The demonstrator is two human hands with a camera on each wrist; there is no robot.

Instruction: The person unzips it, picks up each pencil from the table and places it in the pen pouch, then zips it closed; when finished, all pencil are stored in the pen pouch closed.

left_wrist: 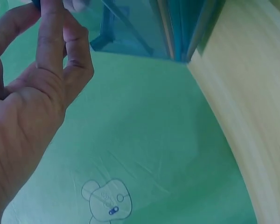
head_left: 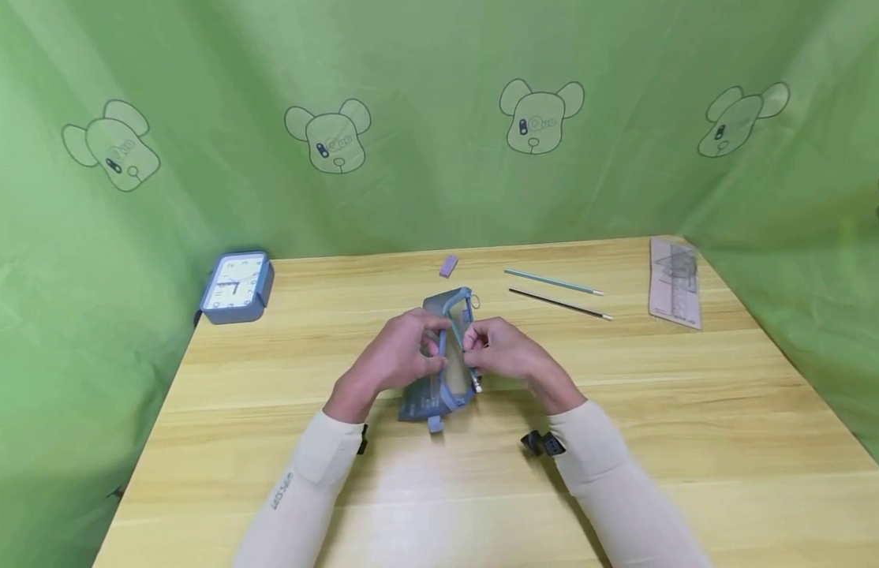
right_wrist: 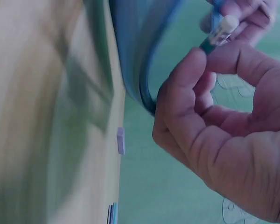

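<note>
A blue see-through mesh pencil case (head_left: 420, 401) with an open zip stands on the table between the hands. My left hand (head_left: 400, 351) pinches its left rim between thumb and fingers. At the case's opening, my right hand (head_left: 506, 349) pinches a green pencil with a white eraser end (right_wrist: 222, 30) between thumb and index finger. The eraser end points toward me, and the rest of the pencil slants across the opening. In the left wrist view, a dark slanting line shows through the mesh wall (left_wrist: 130, 39); its kind is unclear.
Behind the case lies a purple eraser (head_left: 449, 266). To the right are a teal pencil (head_left: 553, 282) and a black pencil (head_left: 560, 304). A ruler set in a clear sleeve (head_left: 674, 288) lies far right. A blue clock (head_left: 237, 287) stands at the left edge.
</note>
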